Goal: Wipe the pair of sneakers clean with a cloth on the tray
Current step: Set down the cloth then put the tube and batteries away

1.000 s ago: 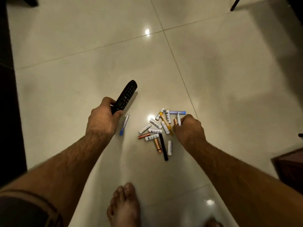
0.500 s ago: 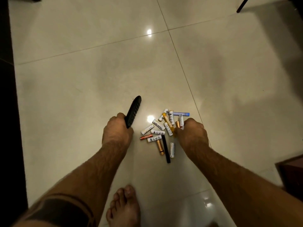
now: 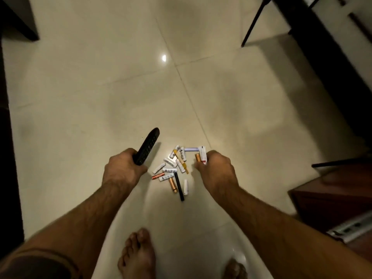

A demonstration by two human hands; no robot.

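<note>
Your left hand [image 3: 123, 170] is clenched around the near end of a black remote [image 3: 146, 147]; its far end tilts up and away. Your right hand [image 3: 218, 170] pinches two batteries, one white [image 3: 202, 153] and one copper [image 3: 197, 157]; fingertips hidden behind the knuckles. A battery pile [image 3: 173, 170] lies on the tile floor [image 3: 100, 97] between the hands. No sneakers, cloth or tray in view. Both bare feet are cut off at the bottom edge; left foot [image 3: 136, 256] mostly visible. Dark furniture at the right edge is blurred.
</note>
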